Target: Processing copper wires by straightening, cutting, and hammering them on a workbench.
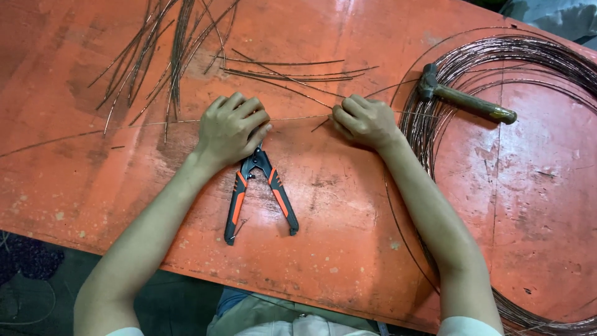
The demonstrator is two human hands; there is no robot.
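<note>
A thin, straight copper wire (298,118) lies taut across the worn orange table (348,236), so it stays straight: left hand (231,127) fisted on it, right hand (364,120) pinching it.

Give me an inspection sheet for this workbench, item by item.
Surface: orange table, scuffed and stained.
Job's things: thin wire stretched straight between both hands; wire coil at right.
Clutter: cut wire pieces at top left and centre; hammer lying on the coil; orange-black pliers lying open below the left hand.
Grips: left hand closed on the wire; right hand pinching the wire.
Cables: nothing seen.
Surroundings: dark floor at lower left; grey cloth at top right.
</note>
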